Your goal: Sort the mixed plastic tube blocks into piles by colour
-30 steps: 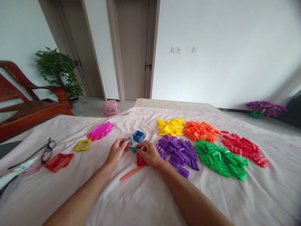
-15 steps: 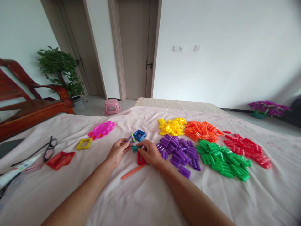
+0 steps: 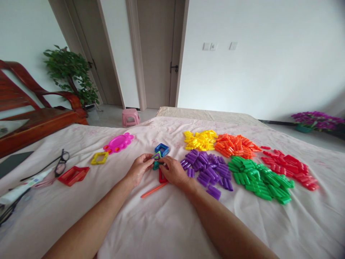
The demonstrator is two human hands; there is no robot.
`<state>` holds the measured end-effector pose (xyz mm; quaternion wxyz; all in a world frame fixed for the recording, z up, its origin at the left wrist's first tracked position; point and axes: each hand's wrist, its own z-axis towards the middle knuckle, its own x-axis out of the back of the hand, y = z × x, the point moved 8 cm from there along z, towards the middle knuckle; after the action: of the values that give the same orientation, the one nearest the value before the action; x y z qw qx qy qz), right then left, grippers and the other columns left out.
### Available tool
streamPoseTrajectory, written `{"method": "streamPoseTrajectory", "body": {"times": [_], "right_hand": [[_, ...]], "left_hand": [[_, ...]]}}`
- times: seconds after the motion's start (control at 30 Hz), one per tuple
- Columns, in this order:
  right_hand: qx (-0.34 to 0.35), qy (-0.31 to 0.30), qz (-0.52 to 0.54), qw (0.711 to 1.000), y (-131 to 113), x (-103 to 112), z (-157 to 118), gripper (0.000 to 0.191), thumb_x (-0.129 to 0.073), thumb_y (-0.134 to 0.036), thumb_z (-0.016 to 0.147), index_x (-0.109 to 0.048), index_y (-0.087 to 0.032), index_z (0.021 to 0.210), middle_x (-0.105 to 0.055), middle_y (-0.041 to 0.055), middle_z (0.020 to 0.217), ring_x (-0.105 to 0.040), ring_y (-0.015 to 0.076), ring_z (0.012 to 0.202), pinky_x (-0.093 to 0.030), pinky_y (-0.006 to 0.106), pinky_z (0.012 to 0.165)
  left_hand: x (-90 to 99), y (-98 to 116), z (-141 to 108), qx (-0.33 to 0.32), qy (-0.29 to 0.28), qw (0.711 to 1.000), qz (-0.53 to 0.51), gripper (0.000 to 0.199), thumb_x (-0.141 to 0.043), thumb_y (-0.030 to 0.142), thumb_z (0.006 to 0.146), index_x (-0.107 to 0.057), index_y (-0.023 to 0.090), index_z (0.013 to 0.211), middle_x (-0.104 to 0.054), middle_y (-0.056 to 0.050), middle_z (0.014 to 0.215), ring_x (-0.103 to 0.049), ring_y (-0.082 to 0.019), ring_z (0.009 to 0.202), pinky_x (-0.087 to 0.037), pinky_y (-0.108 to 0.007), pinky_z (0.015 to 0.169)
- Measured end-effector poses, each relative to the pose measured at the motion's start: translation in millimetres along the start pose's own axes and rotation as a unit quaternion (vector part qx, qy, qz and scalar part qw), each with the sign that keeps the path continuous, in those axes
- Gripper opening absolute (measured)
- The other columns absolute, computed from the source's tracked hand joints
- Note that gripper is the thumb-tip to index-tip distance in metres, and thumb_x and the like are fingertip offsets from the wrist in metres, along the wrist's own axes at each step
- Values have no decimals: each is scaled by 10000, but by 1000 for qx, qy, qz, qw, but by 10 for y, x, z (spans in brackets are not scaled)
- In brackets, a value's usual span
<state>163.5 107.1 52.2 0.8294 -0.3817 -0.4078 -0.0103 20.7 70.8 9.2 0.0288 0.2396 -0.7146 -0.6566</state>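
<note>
At seven o'clock from the blue square frames (image 3: 165, 153), the left hand (image 3: 141, 168) pinches green-and-purple triangles (image 3: 155, 157); the right hand (image 3: 174, 172), fingers narrowed, adjoins teal pieces (image 3: 156, 165), grip unclear. This fingertip step seemingly calls for steadiness next.

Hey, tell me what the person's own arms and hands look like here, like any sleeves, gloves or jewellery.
The left hand and right hand are ungloved. No sleeves show on the left forearm or right forearm, and no watch or bracelet shows. Small rings are too fine to judge.
</note>
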Motion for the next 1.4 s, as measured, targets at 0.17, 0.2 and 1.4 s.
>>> {"method": "streamPoseTrajectory", "body": {"times": [0.17, 0.2, 1.4], "right_hand": [[3, 1, 4, 1000, 18, -6, 2, 256, -561, -143, 852, -697, -214, 1057, -689, 44, 1003, -632, 170, 927, -471, 252, 857], [4, 2, 6, 1000, 20, -4, 2, 251, -568, -146, 851, -701, -215, 1052, -690, 41, 988, -632, 168, 911, -472, 249, 842], [-89, 78, -43, 992, 227, 209, -58, 179, -592, -209, 882, -733, -212, 992, -701, 56, 923, -644, 180, 870, -473, 256, 817]], "left_hand": [[-42, 28, -14, -18, 2, 999, 42, 393, -806, 306, 645, -654, 125, 959, -703, -50, 858, -631, -115, 693, -483, -230, 639], [-39, 33, -9, -22, 5, 999, 50, 398, -789, 330, 663, -646, 127, 973, -702, -52, 864, -634, -118, 701, -481, -231, 637], [105, 189, 194, -114, -41, 957, 262, 245, -629, 378, 759, -638, 178, 899, -684, -28, 778, -623, -168, 702, -467, -271, 662]]}}
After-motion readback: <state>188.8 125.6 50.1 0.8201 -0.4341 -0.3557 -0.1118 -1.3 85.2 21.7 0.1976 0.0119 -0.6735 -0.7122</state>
